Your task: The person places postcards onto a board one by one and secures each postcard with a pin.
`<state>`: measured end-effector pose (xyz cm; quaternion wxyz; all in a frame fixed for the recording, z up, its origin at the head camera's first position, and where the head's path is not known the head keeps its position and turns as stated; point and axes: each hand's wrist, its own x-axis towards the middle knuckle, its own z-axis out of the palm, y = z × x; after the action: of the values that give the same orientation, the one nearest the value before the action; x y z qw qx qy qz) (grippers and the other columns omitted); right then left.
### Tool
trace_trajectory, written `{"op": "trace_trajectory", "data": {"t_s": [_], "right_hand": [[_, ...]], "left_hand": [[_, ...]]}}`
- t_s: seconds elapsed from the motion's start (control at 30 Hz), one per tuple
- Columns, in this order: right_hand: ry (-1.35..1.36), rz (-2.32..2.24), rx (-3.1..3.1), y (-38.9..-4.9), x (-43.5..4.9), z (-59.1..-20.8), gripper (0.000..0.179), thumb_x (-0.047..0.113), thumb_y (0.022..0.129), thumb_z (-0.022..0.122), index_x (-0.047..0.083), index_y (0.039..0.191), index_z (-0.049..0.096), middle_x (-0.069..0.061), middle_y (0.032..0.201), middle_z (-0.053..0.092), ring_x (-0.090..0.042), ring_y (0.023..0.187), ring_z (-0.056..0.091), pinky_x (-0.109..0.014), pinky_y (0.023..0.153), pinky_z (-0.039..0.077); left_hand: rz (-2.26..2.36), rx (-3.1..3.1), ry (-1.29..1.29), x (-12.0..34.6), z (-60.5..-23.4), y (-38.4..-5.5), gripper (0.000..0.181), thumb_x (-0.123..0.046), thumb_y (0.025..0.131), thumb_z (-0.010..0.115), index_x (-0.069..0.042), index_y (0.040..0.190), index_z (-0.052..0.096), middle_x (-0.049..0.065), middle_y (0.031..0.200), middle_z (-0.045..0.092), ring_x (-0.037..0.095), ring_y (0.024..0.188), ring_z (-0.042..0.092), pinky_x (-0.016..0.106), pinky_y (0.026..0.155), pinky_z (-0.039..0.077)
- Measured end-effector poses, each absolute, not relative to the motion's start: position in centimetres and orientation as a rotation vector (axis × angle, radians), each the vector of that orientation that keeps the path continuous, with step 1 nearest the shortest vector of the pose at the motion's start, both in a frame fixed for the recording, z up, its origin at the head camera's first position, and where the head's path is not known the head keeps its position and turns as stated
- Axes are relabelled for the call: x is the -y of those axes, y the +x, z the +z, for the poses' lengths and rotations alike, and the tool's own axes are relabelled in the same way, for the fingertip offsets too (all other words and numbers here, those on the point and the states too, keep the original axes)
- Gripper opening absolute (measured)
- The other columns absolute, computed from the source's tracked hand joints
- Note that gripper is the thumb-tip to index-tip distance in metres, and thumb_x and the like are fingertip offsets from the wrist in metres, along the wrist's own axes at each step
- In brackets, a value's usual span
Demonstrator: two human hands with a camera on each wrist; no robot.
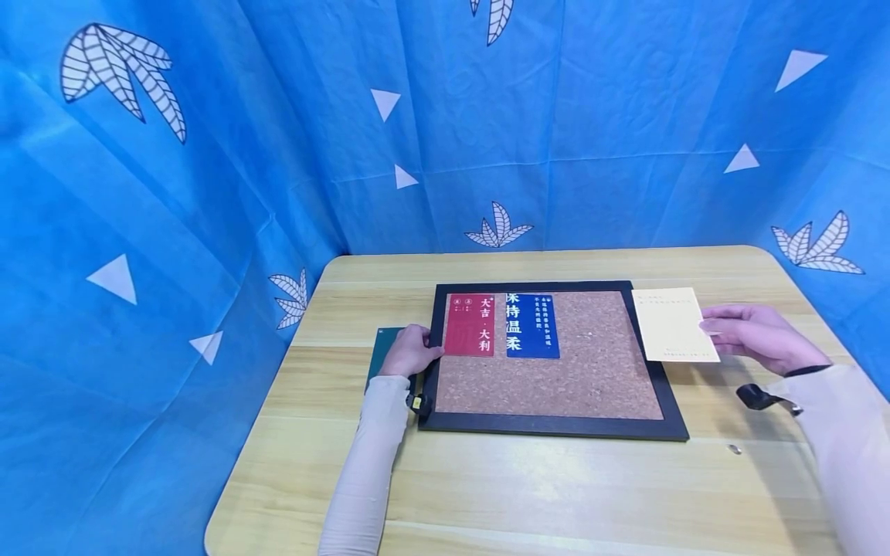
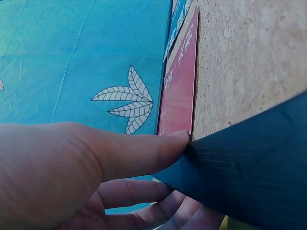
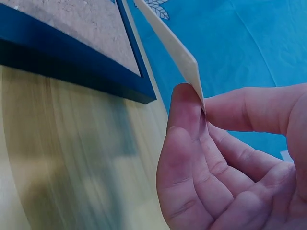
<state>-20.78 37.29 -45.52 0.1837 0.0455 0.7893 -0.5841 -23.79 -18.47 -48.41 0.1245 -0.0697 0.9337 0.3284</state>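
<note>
The cream card (image 1: 676, 326) is held up at the right end of the black-framed cork board (image 1: 542, 390), its left edge seen across the right rail from the head camera. It is pinched by its right edge between the thumb and fingers of the right hand (image 1: 765, 336). The board's left rail is gripped by the left hand (image 1: 405, 351), the thumb tip close to the corner of the red card (image 1: 467, 328). The red card and the blue card (image 1: 535, 328) are set on the cork's upper left. The step in hand is judged to be the placing of a further card, not yet laid down, while the frame is steadied. For the next move, a shift leftward over bare cork and a levelling of the card seem called for.
</note>
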Motion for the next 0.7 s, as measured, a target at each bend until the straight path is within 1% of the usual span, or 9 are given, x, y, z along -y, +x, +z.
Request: {"op": "trace_trajectory", "data": {"t_s": [0.1,0.23,0.27,0.33,0.4,0.47,0.63,0.7], "right_hand": [[0.128,-1.65,-2.218,-21.0,-36.8,-45.3,0.026,0.014,0.105,0.06,0.038,0.098,0.065,0.017,0.094,0.074,-0.003,0.084,0.072,-0.024,0.076,0.061],[0.129,-1.62,-2.224,-21.4,-36.0,-45.0,0.011,0.016,0.106,0.059,0.026,0.112,0.06,0.018,0.094,0.073,-0.001,0.085,0.071,-0.023,0.077,0.061],[0.127,-1.61,-2.231,-21.6,-35.8,-45.0,0.012,0.016,0.106,0.058,0.021,0.117,0.058,0.019,0.094,0.072,-0.001,0.085,0.071,-0.023,0.077,0.06],[0.125,-1.598,-2.24,-21.8,-35.4,-44.8,0.019,0.016,0.106,0.058,0.014,0.124,0.053,0.019,0.094,0.071,-0.001,0.085,0.07,-0.022,0.077,0.06],[0.119,-1.588,-2.25,-22.0,-35.0,-44.7,0.026,0.017,0.106,0.058,0.009,0.129,0.051,0.02,0.094,0.07,0.0,0.084,0.069,-0.022,0.077,0.06],[0.114,-1.591,-2.25,-22.2,-34.7,-44.6,0.028,0.017,0.105,0.059,0.008,0.13,0.05,0.02,0.095,0.07,0.0,0.084,0.069,-0.022,0.078,0.06],[0.104,-1.602,-2.247,-22.7,-33.8,-44.6,0.023,0.018,0.105,0.061,0.012,0.126,0.054,0.019,0.094,0.071,0.001,0.082,0.068,-0.021,0.077,0.06],[0.092,-1.601,-2.25,-22.9,-33.5,-44.6,0.026,0.019,0.105,0.061,0.009,0.128,0.054,0.019,0.094,0.071,0.001,0.082,0.068,-0.021,0.077,0.06]], "left_hand": [[0.957,-2.727,-0.207,18.4,-48.4,-23.8,0.05,-0.027,0.094,0.077,-0.004,0.137,0.064,0.015,0.122,0.069,0.027,0.101,0.066,0.044,0.093,0.058],[0.961,-2.72,-0.221,18.3,-48.4,-23.8,0.053,-0.027,0.094,0.077,-0.003,0.139,0.062,0.016,0.124,0.068,0.028,0.104,0.066,0.044,0.095,0.057],[0.962,-2.718,-0.223,18.3,-48.3,-23.8,0.053,-0.027,0.094,0.077,-0.003,0.139,0.062,0.016,0.125,0.068,0.029,0.104,0.066,0.045,0.096,0.057],[0.966,-2.713,-0.224,18.3,-48.3,-23.9,0.053,-0.027,0.095,0.076,-0.003,0.14,0.061,0.017,0.126,0.068,0.029,0.105,0.066,0.045,0.097,0.057],[0.968,-2.713,-0.22,18.3,-48.3,-23.9,0.053,-0.027,0.095,0.076,-0.003,0.14,0.061,0.017,0.126,0.068,0.029,0.105,0.066,0.046,0.097,0.057],[0.962,-2.716,-0.212,18.3,-48.3,-23.9,0.053,-0.027,0.095,0.076,-0.003,0.14,0.062,0.017,0.126,0.068,0.029,0.105,0.066,0.046,0.097,0.057],[0.945,-2.729,-0.188,18.3,-48.2,-23.7,0.053,-0.027,0.095,0.076,-0.002,0.139,0.062,0.017,0.126,0.068,0.029,0.106,0.065,0.046,0.097,0.056],[0.95,-2.731,-0.185,18.4,-48.2,-23.6,0.052,-0.027,0.095,0.075,-0.002,0.139,0.062,0.017,0.127,0.068,0.029,0.106,0.065,0.046,0.098,0.056]]}}
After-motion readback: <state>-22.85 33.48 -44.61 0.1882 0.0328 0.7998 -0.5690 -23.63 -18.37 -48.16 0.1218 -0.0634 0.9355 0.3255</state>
